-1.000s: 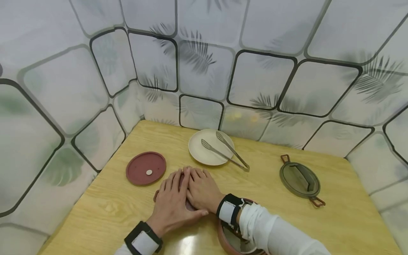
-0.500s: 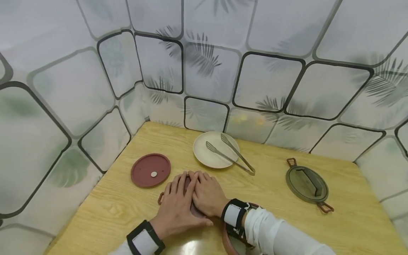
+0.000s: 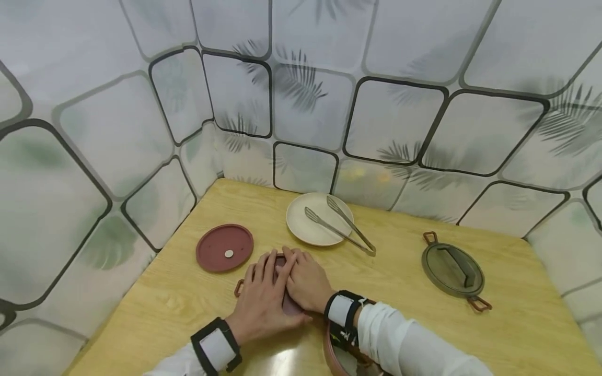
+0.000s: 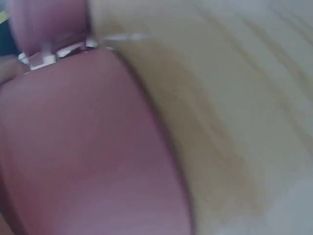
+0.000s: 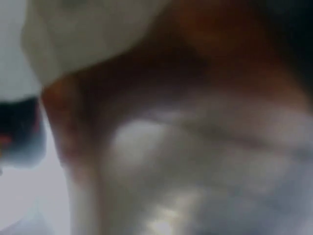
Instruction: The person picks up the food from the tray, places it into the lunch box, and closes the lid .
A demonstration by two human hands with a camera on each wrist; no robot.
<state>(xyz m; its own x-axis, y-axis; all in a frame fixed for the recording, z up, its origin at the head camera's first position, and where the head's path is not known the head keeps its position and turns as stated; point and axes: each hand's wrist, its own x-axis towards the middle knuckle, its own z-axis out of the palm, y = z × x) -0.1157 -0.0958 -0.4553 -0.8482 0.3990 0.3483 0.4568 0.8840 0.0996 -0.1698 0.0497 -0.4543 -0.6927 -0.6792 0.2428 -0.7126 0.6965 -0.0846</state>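
Note:
A small mauve dish [image 3: 291, 307] with a dark edge and a copper loop handle [image 3: 239, 288] lies under both hands at the front middle of the table. My left hand [image 3: 263, 300] lies over its left side with fingers spread and thumb stretched to the right. Over the right side rests my right hand [image 3: 308, 282], fingers close together, its thumb side meeting the left index finger. The hands hide most of the dish. In the left wrist view a smooth mauve curved side [image 4: 93, 147] fills the left half. The right wrist view is badly blurred.
Below the right forearm stands a reddish pot [image 3: 331, 352], partly hidden. A dark red round lid [image 3: 213, 250] with a white disc is at left. Metal tongs [image 3: 350, 241] lean across a cream plate [image 3: 301, 227] behind. At right sits a green lidded dish [image 3: 435, 266] with copper handles.
The head view has shifted slightly, so the tabletop things appear a little further right than a second ago. Both hands stay on the mauve dish with only slight finger movement.

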